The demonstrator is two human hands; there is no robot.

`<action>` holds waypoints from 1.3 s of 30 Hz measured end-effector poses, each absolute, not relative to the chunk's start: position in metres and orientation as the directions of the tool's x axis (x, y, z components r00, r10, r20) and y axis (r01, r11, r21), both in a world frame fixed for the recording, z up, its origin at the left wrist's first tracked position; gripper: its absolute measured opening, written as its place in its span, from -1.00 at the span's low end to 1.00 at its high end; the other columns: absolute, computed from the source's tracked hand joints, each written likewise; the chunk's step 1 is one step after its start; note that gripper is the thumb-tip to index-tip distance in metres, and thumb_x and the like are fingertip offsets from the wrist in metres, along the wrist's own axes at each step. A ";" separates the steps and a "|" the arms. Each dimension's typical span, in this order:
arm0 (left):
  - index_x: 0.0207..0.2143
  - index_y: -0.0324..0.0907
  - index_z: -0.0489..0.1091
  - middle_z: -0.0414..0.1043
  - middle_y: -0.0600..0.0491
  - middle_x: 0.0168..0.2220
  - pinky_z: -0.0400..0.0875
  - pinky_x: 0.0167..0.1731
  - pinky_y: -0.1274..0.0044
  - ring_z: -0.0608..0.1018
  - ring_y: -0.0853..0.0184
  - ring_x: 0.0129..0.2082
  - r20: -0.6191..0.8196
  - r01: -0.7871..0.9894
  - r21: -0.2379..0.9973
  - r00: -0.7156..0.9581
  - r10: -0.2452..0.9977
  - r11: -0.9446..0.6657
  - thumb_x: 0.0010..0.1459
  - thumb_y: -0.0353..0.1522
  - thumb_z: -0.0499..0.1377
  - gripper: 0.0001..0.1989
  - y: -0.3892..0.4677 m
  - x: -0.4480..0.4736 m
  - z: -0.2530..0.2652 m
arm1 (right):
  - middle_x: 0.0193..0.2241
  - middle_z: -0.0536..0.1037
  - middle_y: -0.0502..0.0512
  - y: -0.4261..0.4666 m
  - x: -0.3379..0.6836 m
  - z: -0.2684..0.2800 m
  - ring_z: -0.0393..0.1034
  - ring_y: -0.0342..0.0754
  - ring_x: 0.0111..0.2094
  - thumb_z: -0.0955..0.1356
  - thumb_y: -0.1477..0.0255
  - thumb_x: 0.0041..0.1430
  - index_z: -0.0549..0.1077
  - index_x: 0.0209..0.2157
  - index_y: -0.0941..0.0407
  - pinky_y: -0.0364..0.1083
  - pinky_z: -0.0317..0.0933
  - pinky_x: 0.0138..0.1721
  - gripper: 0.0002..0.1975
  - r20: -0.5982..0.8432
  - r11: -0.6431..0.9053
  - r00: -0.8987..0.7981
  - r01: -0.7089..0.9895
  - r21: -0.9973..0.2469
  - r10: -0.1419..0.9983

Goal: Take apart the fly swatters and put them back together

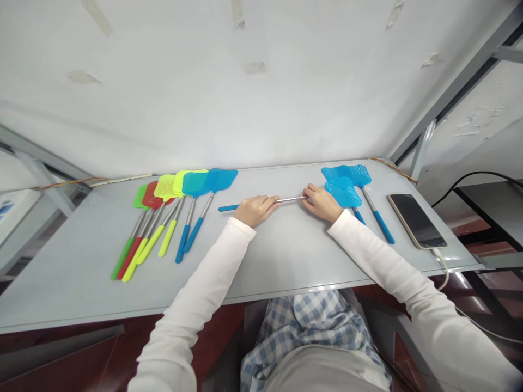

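A blue fly swatter [344, 193] lies sideways between my hands, its metal rod stretched across the middle of the table. My left hand [257, 210] is closed around the rod near the blue handle, whose end sticks out to the left. My right hand [322, 202] pinches the rod close to the mesh head, which shows just beyond my fingers. Beneath and beside that head, other blue fly swatters [360, 175] rest on the table, handles pointing toward me. On the left, a row of fly swatters [166, 188] in green, red, yellow and blue lies with overlapping heads.
A phone [417, 220] with a white cable [442, 261] plugged in lies at the right of the grey table [286, 267]. Behind rises a white wall [261, 109] with tape scraps. Metal frame posts [425, 141] stand at both sides. A thin wire [394, 167] runs along the back right edge.
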State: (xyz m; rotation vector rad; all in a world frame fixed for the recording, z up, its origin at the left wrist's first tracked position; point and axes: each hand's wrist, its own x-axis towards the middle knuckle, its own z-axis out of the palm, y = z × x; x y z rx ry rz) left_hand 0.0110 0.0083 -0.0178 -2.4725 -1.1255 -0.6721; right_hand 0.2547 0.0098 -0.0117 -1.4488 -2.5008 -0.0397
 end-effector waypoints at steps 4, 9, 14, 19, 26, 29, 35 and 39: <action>-0.19 -0.09 0.52 0.56 0.04 -0.45 0.16 -0.50 0.49 0.55 0.36 -0.46 0.520 0.789 -0.049 0.544 0.659 -0.612 0.30 -0.14 -0.02 -0.64 0.008 0.010 -0.018 | -0.24 0.44 0.23 0.008 0.251 -0.014 0.30 0.02 -0.25 0.20 0.45 0.29 0.42 -0.22 0.22 -0.07 0.07 -0.21 -0.79 0.262 0.549 -0.525 0.836 -0.021 0.810; -0.20 -0.10 0.49 0.58 0.01 -0.35 0.15 -0.50 0.50 0.57 0.34 -0.40 0.475 0.847 0.054 0.443 0.760 -0.528 0.31 -0.15 -0.05 -0.63 0.009 0.007 -0.018 | -0.18 0.45 0.24 0.007 0.250 -0.015 0.26 0.06 -0.17 0.12 0.51 0.33 0.39 -0.06 0.21 -0.02 0.01 -0.13 -0.70 0.417 0.484 -0.488 0.866 0.122 0.767; -0.22 -0.11 0.48 0.59 0.00 -0.34 0.12 -0.51 0.48 0.58 0.29 -0.37 0.408 0.901 0.065 0.367 0.836 -0.428 0.31 -0.15 -0.06 -0.62 0.012 -0.002 -0.019 | -0.18 0.49 0.19 0.012 0.262 -0.016 0.26 0.04 -0.14 0.10 0.51 0.35 0.45 -0.09 0.14 -0.01 -0.04 -0.06 -0.67 0.479 0.416 -0.431 0.898 0.144 0.765; -0.21 -0.09 0.49 0.60 0.03 -0.29 0.13 -0.51 0.49 0.59 0.28 -0.32 0.374 0.903 0.043 0.382 0.845 -0.427 0.30 -0.13 -0.06 -0.62 0.013 -0.010 -0.015 | -0.21 0.54 0.14 0.015 0.268 -0.014 0.25 0.06 -0.08 0.19 0.37 0.34 0.51 -0.17 0.09 0.01 -0.09 0.00 -0.72 0.469 0.406 -0.410 0.907 0.115 0.782; -0.20 -0.09 0.50 0.60 0.02 -0.28 0.16 -0.50 0.51 0.58 0.31 -0.33 0.404 0.880 0.029 0.424 0.811 -0.475 0.30 -0.13 -0.06 -0.61 0.012 -0.011 -0.018 | -0.27 0.58 0.10 0.015 0.272 -0.013 0.26 0.04 -0.13 0.22 0.38 0.32 0.55 -0.21 0.07 0.00 -0.12 -0.02 -0.74 0.447 0.409 -0.408 0.907 0.100 0.796; -0.20 -0.10 0.51 0.60 0.02 -0.28 0.17 -0.50 0.51 0.58 0.32 -0.36 0.442 0.865 0.032 0.436 0.784 -0.500 0.30 -0.11 -0.06 -0.59 0.014 -0.011 -0.021 | -0.34 0.57 0.11 0.017 0.276 -0.010 0.25 0.03 -0.18 0.19 0.40 0.34 0.56 -0.24 0.06 0.01 -0.13 -0.03 -0.70 0.472 0.400 -0.397 0.911 0.099 0.787; -0.20 -0.08 0.53 0.60 0.01 -0.34 0.18 -0.51 0.51 0.58 0.34 -0.40 0.490 0.840 0.037 0.456 0.743 -0.541 0.29 -0.07 -0.05 -0.57 0.017 -0.011 -0.021 | -0.33 0.54 0.12 0.015 0.280 -0.001 0.24 0.05 -0.12 0.21 0.48 0.31 0.56 -0.23 0.02 0.07 -0.11 0.01 -0.71 0.458 0.410 -0.423 0.902 0.134 0.781; -0.22 -0.06 0.54 0.56 0.01 -0.44 0.15 -0.53 0.50 0.55 0.36 -0.46 0.512 0.844 0.022 0.451 0.731 -0.536 0.28 -0.05 -0.05 -0.56 0.017 -0.012 -0.014 | -0.27 0.51 0.14 0.012 0.279 0.001 0.19 0.10 0.04 0.23 0.53 0.27 0.55 -0.23 0.00 0.13 -0.14 0.10 -0.73 0.491 0.389 -0.403 0.911 0.135 0.772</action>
